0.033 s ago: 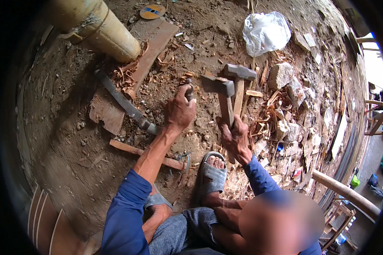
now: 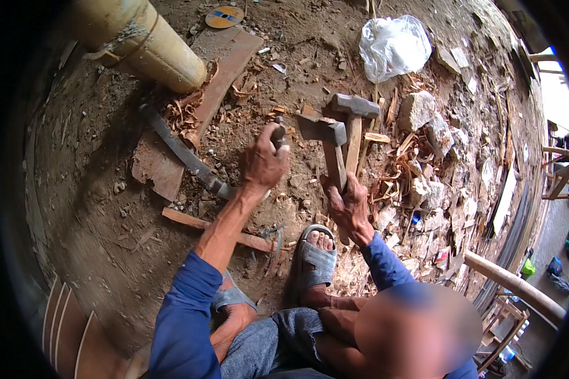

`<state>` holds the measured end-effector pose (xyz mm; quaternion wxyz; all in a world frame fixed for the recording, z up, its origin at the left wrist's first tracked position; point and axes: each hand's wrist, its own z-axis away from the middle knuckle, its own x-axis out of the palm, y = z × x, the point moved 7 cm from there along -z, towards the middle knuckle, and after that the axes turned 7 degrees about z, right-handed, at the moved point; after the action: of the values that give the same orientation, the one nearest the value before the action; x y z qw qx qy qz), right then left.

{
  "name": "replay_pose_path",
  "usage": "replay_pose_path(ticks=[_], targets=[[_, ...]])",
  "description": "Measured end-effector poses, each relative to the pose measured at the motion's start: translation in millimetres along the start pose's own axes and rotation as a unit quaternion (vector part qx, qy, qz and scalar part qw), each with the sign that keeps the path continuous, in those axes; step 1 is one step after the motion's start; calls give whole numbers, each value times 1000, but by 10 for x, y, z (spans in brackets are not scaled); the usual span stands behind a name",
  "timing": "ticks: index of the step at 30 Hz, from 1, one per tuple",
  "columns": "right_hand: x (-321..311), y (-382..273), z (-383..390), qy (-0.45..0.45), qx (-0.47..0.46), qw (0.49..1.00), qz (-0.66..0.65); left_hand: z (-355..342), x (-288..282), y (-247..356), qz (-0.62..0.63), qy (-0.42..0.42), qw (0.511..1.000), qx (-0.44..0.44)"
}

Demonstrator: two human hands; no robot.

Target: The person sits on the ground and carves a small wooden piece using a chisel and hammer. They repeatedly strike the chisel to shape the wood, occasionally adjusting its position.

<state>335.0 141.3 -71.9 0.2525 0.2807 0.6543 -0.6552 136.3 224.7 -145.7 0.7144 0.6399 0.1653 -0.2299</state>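
In my left hand (image 2: pixel 263 161) is a small dark metal tool (image 2: pixel 279 132), its lower part hidden by my curled fingers. My right hand (image 2: pixel 349 202) grips the wooden handle of a dark-headed hatchet (image 2: pixel 325 131). A hammer (image 2: pixel 354 105) with a heavy steel head and pale handle lies just behind the hatchet; whether my fingers touch its handle, I cannot tell. Left of my left hand, a long curved blade (image 2: pixel 176 146) lies across a weathered plank (image 2: pixel 161 167) and the ground, its dark handle end partly behind my wrist. A wooden strip (image 2: pixel 191 222) lies below it.
A yellowish upright post (image 2: pixel 166 57) rises at upper left among shavings. A clear plastic bag (image 2: pixel 395 44), broken stones (image 2: pixel 417 112), wood scraps and an orange disc (image 2: pixel 224 16) lie around. A bamboo pole (image 2: pixel 512 284) is at lower right, curved boards (image 2: pixel 88 344) at lower left.
My left hand and forearm have shifted very slightly to the left with the small tool. The right hand and hatchet look almost unchanged.
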Motion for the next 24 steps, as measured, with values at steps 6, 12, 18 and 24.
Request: replay_pose_path(ticks=[6,12,18,24], targets=[[28,317,148,32,49,998,-17,-410,-135,165,-80,-125,976,159],[-20,214,114,14,9,1000,19,-615,-41,151,-129,-310,923,189],[90,135,204,-61,29,997,-24,-501,-383,13,-47,-227,936,265],[16,-268,66,-71,-51,996,3,-472,-346,-126,25,-152,969,194]])
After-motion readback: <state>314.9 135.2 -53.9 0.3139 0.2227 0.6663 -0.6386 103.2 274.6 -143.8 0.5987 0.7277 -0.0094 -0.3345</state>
